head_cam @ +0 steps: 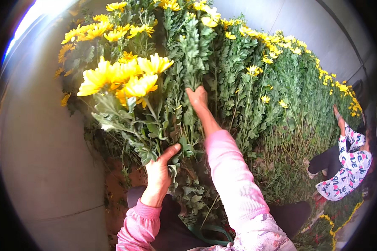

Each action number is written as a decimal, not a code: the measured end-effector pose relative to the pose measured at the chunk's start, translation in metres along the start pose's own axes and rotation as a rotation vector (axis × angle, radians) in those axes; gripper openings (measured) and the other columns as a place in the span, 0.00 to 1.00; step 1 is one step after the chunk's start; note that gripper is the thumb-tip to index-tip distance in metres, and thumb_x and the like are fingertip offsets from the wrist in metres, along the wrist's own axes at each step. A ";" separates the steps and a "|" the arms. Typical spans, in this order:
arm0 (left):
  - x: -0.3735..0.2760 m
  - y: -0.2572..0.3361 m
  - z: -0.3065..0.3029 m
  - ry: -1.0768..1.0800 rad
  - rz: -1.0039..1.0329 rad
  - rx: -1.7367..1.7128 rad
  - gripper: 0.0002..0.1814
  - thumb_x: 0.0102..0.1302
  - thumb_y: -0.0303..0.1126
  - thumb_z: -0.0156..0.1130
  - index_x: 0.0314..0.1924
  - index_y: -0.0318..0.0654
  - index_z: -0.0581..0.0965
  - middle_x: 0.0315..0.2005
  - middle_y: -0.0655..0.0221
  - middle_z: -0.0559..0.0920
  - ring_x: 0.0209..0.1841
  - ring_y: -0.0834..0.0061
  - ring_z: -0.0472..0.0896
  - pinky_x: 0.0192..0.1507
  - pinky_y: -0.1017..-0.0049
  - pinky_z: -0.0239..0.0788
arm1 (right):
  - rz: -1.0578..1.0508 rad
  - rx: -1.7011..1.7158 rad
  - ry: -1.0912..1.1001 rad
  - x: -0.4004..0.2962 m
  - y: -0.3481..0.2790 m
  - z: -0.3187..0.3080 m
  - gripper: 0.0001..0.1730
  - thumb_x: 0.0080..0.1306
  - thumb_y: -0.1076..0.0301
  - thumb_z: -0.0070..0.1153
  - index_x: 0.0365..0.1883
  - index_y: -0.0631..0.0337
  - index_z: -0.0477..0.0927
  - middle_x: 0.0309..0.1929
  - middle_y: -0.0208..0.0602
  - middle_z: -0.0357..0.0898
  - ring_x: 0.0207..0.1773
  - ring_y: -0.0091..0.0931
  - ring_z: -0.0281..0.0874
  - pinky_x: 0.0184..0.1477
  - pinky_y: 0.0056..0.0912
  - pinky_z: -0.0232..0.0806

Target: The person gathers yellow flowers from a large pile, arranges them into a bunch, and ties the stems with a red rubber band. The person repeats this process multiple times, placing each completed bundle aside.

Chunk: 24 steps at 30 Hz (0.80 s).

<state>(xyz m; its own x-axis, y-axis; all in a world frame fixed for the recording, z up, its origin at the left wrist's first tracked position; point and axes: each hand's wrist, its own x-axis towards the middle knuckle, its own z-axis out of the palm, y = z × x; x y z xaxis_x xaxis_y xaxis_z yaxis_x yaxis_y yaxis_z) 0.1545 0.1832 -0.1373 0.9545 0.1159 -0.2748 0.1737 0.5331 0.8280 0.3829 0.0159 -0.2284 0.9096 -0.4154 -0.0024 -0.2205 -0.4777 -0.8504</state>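
My left hand (159, 172) is closed around the leafy stems of a small bunch of yellow chrysanthemums (125, 78), its thumb pointing up and to the right. The blooms stand tilted up and leftward, close to the camera. Stretched further forward, my right hand (197, 97) grips a leafy chrysanthemum stem (193, 50) within the large pile of cut chrysanthemums (235, 75). Thick foliage hides the lower ends of those stems. Flower heads in the pile mostly face away from me.
At the right, another person (345, 169) in a patterned top sits with an arm stretched to the pile. A grey floor (50, 157) extends on the left. Loose leaves and stems (194, 194) lie near my legs, beside a green plastic object (212, 233). More yellow flowers (333, 230) show at lower right.
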 end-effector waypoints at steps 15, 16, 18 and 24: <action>-0.001 0.007 0.000 0.002 -0.031 0.029 0.13 0.50 0.26 0.73 0.37 0.32 0.83 0.33 0.67 0.85 0.35 0.74 0.82 0.41 0.73 0.74 | -0.018 0.364 -0.051 -0.253 0.045 -0.179 0.21 0.70 0.54 0.53 0.52 0.60 0.80 0.35 0.33 0.82 0.29 0.19 0.78 0.28 0.19 0.73; 0.006 0.001 -0.005 -0.023 -0.065 -0.036 0.13 0.50 0.27 0.73 0.37 0.32 0.83 0.34 0.67 0.85 0.35 0.74 0.82 0.42 0.73 0.74 | -0.100 0.288 -0.086 -0.266 0.037 -0.180 0.21 0.70 0.54 0.53 0.51 0.61 0.80 0.35 0.35 0.83 0.30 0.21 0.79 0.28 0.22 0.72; 0.014 -0.004 -0.011 -0.078 -0.108 -0.100 0.15 0.51 0.30 0.75 0.38 0.33 0.83 0.36 0.66 0.85 0.36 0.74 0.82 0.42 0.73 0.75 | -0.246 0.172 -0.129 -0.278 0.035 -0.181 0.21 0.69 0.54 0.55 0.49 0.63 0.80 0.35 0.37 0.83 0.31 0.24 0.80 0.30 0.28 0.71; 0.013 -0.014 -0.005 -0.255 -0.166 -0.093 0.28 0.50 0.30 0.76 0.52 0.35 0.77 0.46 0.68 0.82 0.47 0.73 0.78 0.55 0.71 0.67 | -0.378 -0.011 -0.124 -0.275 0.065 -0.172 0.18 0.67 0.56 0.59 0.39 0.67 0.79 0.33 0.42 0.82 0.33 0.35 0.81 0.35 0.36 0.70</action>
<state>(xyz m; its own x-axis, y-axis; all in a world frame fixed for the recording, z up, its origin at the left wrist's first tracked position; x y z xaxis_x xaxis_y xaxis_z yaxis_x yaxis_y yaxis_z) 0.1636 0.1819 -0.1548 0.9470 -0.1868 -0.2615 0.3206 0.6025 0.7309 0.0574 -0.0342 -0.1923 0.9629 -0.1123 0.2453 0.1349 -0.5872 -0.7981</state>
